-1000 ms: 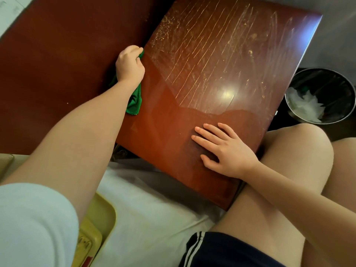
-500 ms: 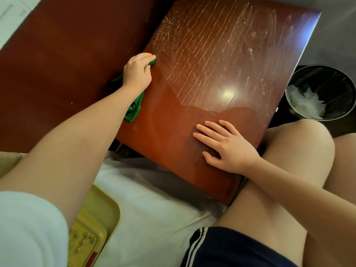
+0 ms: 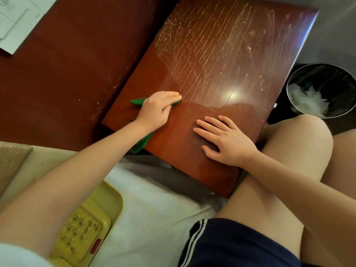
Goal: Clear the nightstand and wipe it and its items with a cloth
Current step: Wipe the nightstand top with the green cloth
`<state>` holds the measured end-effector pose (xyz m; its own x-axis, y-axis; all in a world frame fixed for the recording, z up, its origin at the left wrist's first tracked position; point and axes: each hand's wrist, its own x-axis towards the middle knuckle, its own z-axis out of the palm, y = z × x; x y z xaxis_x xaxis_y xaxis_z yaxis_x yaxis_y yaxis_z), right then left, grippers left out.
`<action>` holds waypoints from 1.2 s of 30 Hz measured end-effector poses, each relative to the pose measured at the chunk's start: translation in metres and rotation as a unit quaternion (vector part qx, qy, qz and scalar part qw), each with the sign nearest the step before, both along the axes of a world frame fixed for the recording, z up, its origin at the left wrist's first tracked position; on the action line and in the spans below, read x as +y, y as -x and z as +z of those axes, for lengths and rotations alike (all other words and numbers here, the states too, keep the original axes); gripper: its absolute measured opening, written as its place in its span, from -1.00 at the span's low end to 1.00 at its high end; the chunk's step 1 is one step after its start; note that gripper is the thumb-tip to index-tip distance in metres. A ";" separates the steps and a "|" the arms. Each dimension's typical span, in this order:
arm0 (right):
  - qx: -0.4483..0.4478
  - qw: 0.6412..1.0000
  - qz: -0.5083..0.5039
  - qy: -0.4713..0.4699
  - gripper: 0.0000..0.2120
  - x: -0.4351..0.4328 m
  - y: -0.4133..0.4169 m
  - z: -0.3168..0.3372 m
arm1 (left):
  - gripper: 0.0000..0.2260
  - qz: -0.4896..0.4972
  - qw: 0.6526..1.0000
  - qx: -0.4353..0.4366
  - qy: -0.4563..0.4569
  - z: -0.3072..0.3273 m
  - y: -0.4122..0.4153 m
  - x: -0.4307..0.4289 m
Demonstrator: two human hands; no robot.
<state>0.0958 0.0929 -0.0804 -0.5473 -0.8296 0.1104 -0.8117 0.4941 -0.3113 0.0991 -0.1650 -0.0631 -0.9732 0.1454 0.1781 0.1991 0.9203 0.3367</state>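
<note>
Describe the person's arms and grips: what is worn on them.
Both grips are bare hands: the left grip and right grip show no glove, ring or watch. The left arm is bare up to a white short sleeve at the lower left edge; the right arm is bare as far as the view shows.

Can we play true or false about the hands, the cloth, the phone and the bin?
The left hand grips a crumpled green cloth on the glossy reddish-brown wooden nightstand top. True.
The right hand holds a cloth too. False: it lies flat on the wood, fingers straight.
The yellow push-button telephone sits on the nightstand. False: it lies on the white sheet beside the left arm.
The round black waste bin has white crumpled stuff inside. True.
</note>
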 end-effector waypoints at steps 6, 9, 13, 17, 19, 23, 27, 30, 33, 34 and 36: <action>0.002 1.000 0.000 -0.010 -0.49 0.001 0.000 0.003 | -0.66 -0.055 0.998 0.000 -0.022 -0.006 -0.036 0.021; 0.000 1.000 0.000 -0.011 -0.49 0.000 -0.001 0.002 | -0.67 -0.062 0.998 -0.002 -0.029 -0.007 -0.031 0.017; -0.003 1.000 -0.002 -0.007 -0.50 0.000 0.000 0.002 | -0.67 -0.024 0.999 0.004 -0.025 -0.003 -0.010 0.007; 0.000 1.000 -0.001 -0.003 -0.51 0.000 -0.001 0.002 | -0.68 0.046 0.999 0.007 -0.015 0.000 0.020 -0.011; 0.004 1.000 -0.002 -0.002 -0.51 0.000 -0.001 0.001 | -0.68 0.087 0.996 0.009 -0.011 0.001 0.032 -0.020; 0.003 1.000 -0.003 0.013 -0.52 0.000 0.000 -0.001 | -0.67 0.143 0.990 0.007 -0.006 0.002 0.053 -0.035; 0.006 1.000 -0.003 0.013 -0.52 0.000 0.000 -0.001 | -0.66 0.205 0.979 0.007 -0.014 0.001 0.072 -0.045; -0.001 1.000 0.003 0.009 -0.51 0.000 0.001 -0.001 | -0.66 0.271 0.962 0.007 -0.022 0.003 0.089 -0.053; 0.000 1.000 0.004 0.004 -0.51 0.000 0.001 0.000 | -0.65 0.315 0.949 0.008 -0.030 0.005 0.106 -0.055; 0.005 1.000 0.005 0.003 -0.51 0.001 0.002 0.000 | -0.65 0.327 0.944 0.010 -0.032 0.005 0.112 -0.054; 0.006 1.000 0.007 0.006 -0.51 0.001 0.002 0.000 | -0.65 0.349 0.937 0.011 -0.035 0.005 0.120 -0.054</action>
<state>0.0941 0.0937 -0.0802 -0.5349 -0.8353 0.1271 -0.8219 0.4796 -0.3074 -0.0211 -0.2193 -0.0584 -0.8233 -0.5367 0.1846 -0.4342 0.8050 0.4043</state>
